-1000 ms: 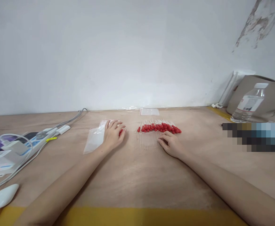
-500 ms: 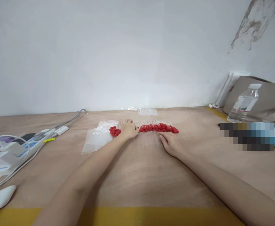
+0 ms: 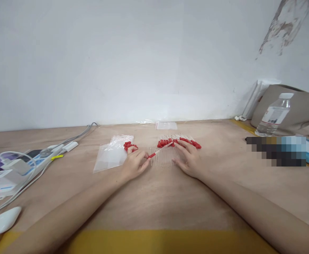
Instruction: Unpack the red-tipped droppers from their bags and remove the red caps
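Observation:
My left hand (image 3: 134, 164) is closed, pinching the red end of a thin white stick (image 3: 159, 151) between thumb and finger. The stick slants up and right toward a row of red-tipped sticks (image 3: 165, 143). My right hand (image 3: 190, 160) lies over the right part of that row, thumb and fingers apart; its fingertips are near the slanted stick's far end, and whether they touch it I cannot tell. Below the row, thin clear rods (image 3: 163, 161) lie side by side. A small heap of red pieces (image 3: 128, 145) sits just behind my left hand, on clear plastic bags (image 3: 108, 158).
Another small clear bag (image 3: 167, 126) lies by the wall. At left are a power strip (image 3: 42, 160) with cables and a white rounded object (image 3: 3, 223). At right stand a water bottle (image 3: 273, 116) and a grey bag (image 3: 302, 107). A yellow strip (image 3: 144, 241) runs along the front edge.
My left hand has come back toward me and to the left, drawing out a red-ended stick. My right hand has shifted slightly, its fingers now over the red tips.

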{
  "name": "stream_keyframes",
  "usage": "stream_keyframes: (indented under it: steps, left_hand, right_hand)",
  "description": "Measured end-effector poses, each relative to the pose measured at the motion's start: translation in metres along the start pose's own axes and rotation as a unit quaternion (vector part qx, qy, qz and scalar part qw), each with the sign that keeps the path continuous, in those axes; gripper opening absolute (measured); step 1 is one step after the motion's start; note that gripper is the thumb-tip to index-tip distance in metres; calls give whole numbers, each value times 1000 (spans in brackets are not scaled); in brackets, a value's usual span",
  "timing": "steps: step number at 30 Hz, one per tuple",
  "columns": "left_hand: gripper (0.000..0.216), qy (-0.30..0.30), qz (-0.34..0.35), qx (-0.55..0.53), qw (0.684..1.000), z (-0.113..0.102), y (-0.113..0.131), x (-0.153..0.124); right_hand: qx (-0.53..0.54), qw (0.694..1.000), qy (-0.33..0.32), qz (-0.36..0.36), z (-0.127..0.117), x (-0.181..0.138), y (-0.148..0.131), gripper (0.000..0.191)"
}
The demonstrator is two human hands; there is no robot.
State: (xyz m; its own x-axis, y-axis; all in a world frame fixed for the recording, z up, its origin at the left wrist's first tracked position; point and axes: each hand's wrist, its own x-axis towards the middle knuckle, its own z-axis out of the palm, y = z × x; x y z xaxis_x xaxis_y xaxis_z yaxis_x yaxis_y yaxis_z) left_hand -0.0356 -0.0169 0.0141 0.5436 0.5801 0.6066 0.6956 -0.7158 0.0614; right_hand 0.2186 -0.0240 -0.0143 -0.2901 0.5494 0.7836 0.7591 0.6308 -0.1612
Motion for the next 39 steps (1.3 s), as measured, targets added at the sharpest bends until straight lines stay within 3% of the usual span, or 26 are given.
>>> stream_keyframes:
  steps: [4,12,18,21,26,30,39]
  left_hand:
    - [12,15,49,-30,998,8,4,-18]
    - [9,29,59,-3,998,9,-8,-17]
    - [9,33,79,1,996,17,-5,-16]
    - [10,36,82,1,996,20,-1,-16]
    - [9,43,78,-6,996,16,9,-13]
    - [30,17,74,16,997,15,18,-6]
    - [18,-5,124,30,992,15,26,-1]
  right_hand:
    - [1,994,-66,-85,-1,2,-15,52]
    - [25,999,-1,-33,-1,-1,-8,53]
    - [1,991,-81,-107,4,3,-22,43]
    - [-1,989,-90,-115,11,4,-29,32]
    - [32,988,-92,-116,19,2,-27,24]
    - [47,986,-82,-134,19,1,-27,22]
    - [70,981,-34,-179,24,0,-30,19]
